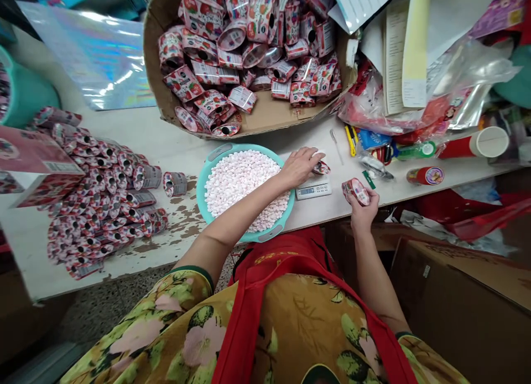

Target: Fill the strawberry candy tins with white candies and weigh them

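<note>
My left hand (301,167) reaches across the basin to a small digital scale (314,189). Its fingers close over a strawberry-printed candy container (322,167) on the scale, which they partly cover. To the right of the scale, my right hand (366,208) grips another strawberry-printed candy container (355,191) just above the table's front edge. Small pale pink-white candies (243,187) fill the round turquoise basin (202,191) beneath my left forearm.
Behind the basin, a cardboard box (153,79) holds many printed containers. More containers (103,196) are piled on the left, with a single one (175,183) beside them. A yellow cutter (350,140), papers (394,63) and a red tube (460,146) lie on the right.
</note>
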A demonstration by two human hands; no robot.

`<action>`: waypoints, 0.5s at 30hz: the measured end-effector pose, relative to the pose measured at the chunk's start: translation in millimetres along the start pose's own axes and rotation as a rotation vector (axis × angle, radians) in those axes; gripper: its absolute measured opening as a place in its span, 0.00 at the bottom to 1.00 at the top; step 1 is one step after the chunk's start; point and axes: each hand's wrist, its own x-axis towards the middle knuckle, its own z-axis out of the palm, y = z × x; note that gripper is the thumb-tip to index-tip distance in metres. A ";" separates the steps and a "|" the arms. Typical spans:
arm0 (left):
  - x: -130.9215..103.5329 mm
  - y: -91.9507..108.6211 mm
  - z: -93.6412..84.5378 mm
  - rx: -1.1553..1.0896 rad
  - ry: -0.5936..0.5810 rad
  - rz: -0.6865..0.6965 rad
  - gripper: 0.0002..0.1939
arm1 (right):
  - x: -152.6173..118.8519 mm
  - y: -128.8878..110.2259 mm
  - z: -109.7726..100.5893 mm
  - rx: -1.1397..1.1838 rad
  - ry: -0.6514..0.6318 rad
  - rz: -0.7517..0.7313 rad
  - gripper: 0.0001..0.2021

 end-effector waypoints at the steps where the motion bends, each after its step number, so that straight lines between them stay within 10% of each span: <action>1: 13.0 0.3 6.4 0.012 -0.044 0.008 0.25 | 7.6 8.6 4.2 -0.021 0.029 -0.014 0.28; 5: 32.9 -1.8 14.2 -0.085 -0.141 -0.031 0.14 | 16.7 20.2 16.4 -0.058 0.070 -0.027 0.33; 9: -4.5 11.7 -5.5 -0.407 0.015 -0.081 0.19 | -11.0 -22.5 19.4 -0.059 0.038 -0.222 0.41; 15: -79.5 45.1 -29.4 -1.310 0.205 -0.390 0.27 | -57.7 -115.0 51.0 0.096 -0.742 0.104 0.29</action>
